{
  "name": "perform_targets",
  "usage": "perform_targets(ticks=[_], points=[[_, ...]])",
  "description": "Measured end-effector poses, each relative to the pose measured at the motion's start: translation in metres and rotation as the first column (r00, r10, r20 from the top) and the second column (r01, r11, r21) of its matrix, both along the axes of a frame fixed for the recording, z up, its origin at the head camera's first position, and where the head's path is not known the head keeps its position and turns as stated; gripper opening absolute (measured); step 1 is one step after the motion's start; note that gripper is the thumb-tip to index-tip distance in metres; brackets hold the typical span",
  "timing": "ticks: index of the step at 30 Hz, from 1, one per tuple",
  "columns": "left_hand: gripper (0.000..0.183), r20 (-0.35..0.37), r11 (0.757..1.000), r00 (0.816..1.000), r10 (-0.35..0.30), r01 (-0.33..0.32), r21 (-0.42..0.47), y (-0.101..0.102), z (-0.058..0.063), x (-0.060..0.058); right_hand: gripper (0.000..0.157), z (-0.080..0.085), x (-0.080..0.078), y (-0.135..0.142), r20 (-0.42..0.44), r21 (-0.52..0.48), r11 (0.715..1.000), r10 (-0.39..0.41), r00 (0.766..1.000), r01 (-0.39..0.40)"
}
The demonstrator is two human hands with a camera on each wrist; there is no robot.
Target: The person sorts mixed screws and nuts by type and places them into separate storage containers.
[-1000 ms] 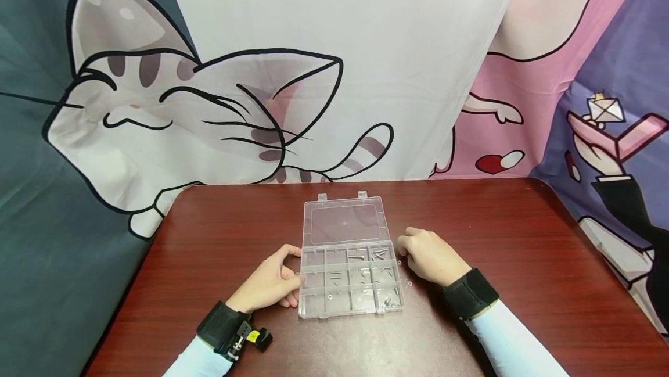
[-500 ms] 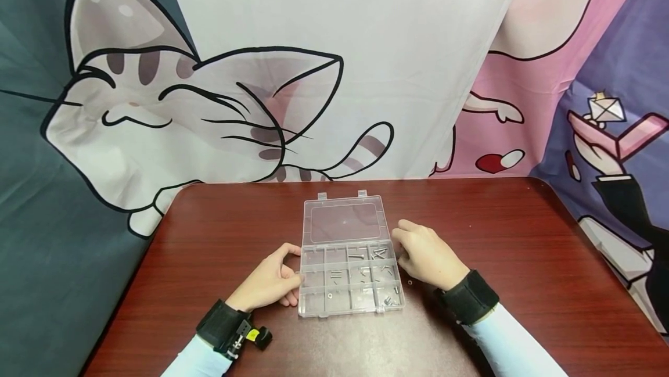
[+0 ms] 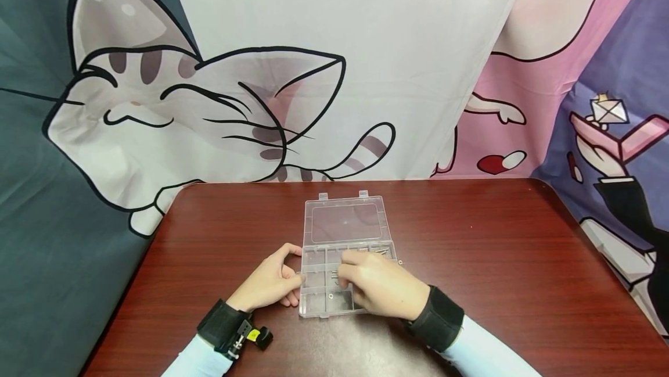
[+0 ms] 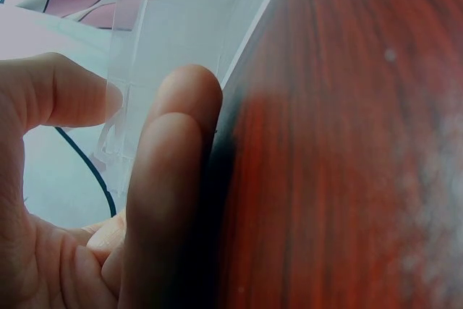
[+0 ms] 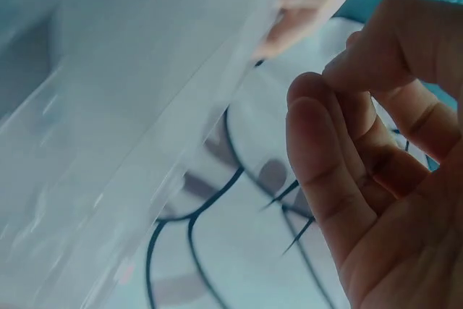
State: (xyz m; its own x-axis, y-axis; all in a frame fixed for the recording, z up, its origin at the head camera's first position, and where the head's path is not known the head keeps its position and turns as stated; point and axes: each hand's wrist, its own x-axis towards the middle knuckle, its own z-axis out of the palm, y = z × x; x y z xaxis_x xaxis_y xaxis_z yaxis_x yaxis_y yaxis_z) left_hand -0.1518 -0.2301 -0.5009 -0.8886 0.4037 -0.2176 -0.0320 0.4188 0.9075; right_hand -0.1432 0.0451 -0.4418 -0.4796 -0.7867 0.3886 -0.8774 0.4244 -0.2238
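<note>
A clear plastic compartment box (image 3: pixel 312 306) lies on the table with its lid (image 3: pixel 345 220) laid open at the back. My left hand (image 3: pixel 269 281) grips the box's left edge; in the left wrist view the thumb and a finger (image 4: pixel 170 150) rest against the clear wall. Over the middle and right compartments hovers my right hand (image 3: pixel 384 287), fingers curled. Its thumb and fingertips meet in the right wrist view; whether anything small is between them is hidden. Several screws (image 3: pixel 384 251) show at the back right, and a small ring (image 3: pixel 331 296) sits in a front compartment.
Another small ring (image 3: pixel 400 262) lies just beyond the box's right edge on the dark red wooden table (image 3: pixel 502 249). Behind the table hangs a cloth (image 3: pixel 407 75) printed with a cartoon cat. Both wrists wear black straps; a camera hangs from the left one.
My right hand has moved left from the table beside the box to above its compartments, covering most of those on the right. The left hand has stayed at the left edge.
</note>
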Motion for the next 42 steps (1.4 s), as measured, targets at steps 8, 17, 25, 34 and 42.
perform_targets(ticks=[8, 17, 25, 34, 42], points=[[0.053, 0.010, 1.000, 1.000, -0.003, 0.002, 0.016, 0.000, 0.000, 0.000, 0.025, 0.003, 0.011, -0.025, -0.042, 0.041, 0.997, 0.062, 0.997, -0.060], [0.054, 0.007, 1.000, 1.000, 0.004, -0.004, 0.002, 0.000, 0.003, 0.001, 0.026, 0.005, 0.012, -0.028, -0.038, 0.031, 0.997, 0.073, 0.997, -0.072], [0.055, 0.013, 1.000, 1.000, 0.006, -0.006, 0.007, 0.001, 0.002, 0.000, 0.026, 0.006, 0.010, -0.025, -0.048, 0.015, 0.997, 0.076, 0.996, -0.076], [0.054, 0.016, 1.000, 1.000, 0.017, -0.017, -0.001, 0.001, 0.003, 0.001, 0.118, 0.005, 0.021, -0.018, 0.073, 0.251, 0.967, 0.031, 0.997, -0.048], [0.054, 0.020, 1.000, 1.000, 0.013, -0.013, 0.004, 0.001, 0.002, 0.000, 0.117, 0.004, 0.018, -0.015, 0.076, 0.225, 0.973, 0.035, 0.997, -0.051]])
